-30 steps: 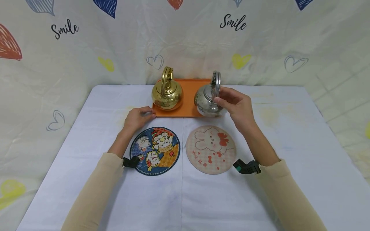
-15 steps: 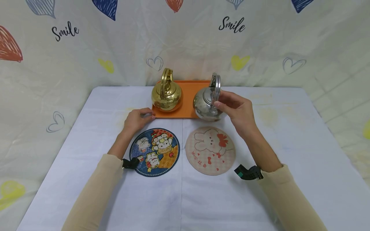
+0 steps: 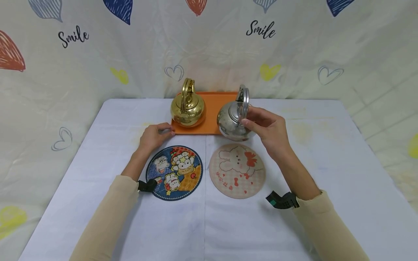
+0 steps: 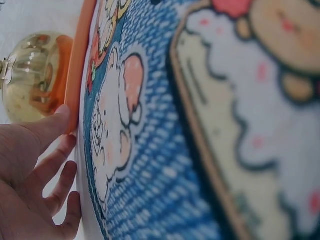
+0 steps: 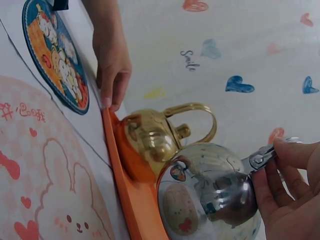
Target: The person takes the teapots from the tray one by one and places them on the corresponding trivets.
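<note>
My right hand (image 3: 271, 132) pinches the base of the upright loop handle on a shiny silver kettle (image 3: 228, 117). In the head view, the kettle overlaps the front edge of an orange tray (image 3: 212, 108); the right wrist view has it tilted close over the tray. A gold kettle (image 3: 187, 112) stands on the tray's left part, its handle up. My left hand (image 3: 153, 137) holds the tray's front left corner between thumb and index finger. In the left wrist view its other fingers (image 4: 65, 187) curl loosely below the corner.
Two round mats lie in front of the tray: a blue cartoon mat (image 3: 192, 181) at left and a pink rabbit mat (image 3: 225, 181) at right. A white cloth covers the table (image 3: 326, 163). A printed backdrop (image 3: 215, 43) hangs behind the tray.
My right hand has brought the silver kettle toward me, past the tray's front edge. The left hand stays at the tray corner. The head view has tilted up slightly.
</note>
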The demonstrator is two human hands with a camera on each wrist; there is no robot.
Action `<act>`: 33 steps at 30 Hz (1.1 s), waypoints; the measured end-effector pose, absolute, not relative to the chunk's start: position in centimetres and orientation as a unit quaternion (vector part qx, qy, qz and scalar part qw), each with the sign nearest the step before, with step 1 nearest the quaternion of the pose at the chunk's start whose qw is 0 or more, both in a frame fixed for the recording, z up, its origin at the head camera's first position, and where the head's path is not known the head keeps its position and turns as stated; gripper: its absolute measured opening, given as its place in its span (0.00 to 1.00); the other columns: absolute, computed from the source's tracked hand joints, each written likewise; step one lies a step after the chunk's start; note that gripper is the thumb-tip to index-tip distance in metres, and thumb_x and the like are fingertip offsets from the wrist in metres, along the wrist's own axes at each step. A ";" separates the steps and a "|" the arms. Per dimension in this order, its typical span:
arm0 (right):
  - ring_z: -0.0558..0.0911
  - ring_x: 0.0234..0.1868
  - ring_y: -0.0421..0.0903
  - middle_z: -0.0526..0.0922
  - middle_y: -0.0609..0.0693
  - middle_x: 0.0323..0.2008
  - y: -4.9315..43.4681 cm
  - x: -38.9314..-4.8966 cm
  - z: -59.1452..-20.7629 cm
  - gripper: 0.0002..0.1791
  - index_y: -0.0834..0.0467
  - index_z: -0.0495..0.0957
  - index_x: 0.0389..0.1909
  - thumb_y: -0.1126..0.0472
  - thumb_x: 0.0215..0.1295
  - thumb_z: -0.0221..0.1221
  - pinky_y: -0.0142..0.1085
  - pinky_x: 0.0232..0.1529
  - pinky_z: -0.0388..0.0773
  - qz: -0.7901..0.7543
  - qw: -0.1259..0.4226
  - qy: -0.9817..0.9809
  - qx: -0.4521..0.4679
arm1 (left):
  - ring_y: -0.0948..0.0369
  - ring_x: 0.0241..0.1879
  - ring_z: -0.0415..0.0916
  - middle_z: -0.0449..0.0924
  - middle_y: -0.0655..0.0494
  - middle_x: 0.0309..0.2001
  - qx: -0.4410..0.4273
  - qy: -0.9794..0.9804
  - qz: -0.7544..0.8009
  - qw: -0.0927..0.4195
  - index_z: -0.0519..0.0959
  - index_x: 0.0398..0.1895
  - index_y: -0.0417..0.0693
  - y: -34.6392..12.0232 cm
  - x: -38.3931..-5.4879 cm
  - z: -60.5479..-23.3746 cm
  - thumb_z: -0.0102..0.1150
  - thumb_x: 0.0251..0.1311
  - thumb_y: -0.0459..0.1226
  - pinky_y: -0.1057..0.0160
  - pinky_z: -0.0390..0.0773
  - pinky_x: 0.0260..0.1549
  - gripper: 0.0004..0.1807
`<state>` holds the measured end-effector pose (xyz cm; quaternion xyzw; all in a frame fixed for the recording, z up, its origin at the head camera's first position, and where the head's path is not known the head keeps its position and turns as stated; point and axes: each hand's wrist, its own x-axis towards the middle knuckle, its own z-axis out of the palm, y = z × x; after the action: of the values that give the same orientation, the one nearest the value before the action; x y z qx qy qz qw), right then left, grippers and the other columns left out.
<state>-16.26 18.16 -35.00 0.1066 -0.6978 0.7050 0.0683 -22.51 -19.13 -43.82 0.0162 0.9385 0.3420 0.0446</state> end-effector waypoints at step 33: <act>0.85 0.43 0.39 0.88 0.42 0.41 18.9 -13.3 -35.3 0.18 0.60 0.87 0.55 0.70 0.64 0.69 0.26 0.47 0.85 0.702 0.040 -0.701 0.118 | 0.45 0.74 0.71 0.81 0.49 0.68 0.019 0.936 0.349 0.040 0.87 0.56 0.52 -19.2 -22.4 -43.8 0.65 0.70 0.46 0.42 0.68 0.75 0.16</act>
<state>-13.27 18.87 -35.33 0.1185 -0.7011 0.7020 0.0402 -22.40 -19.18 -43.81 0.0186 0.9360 0.3491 0.0399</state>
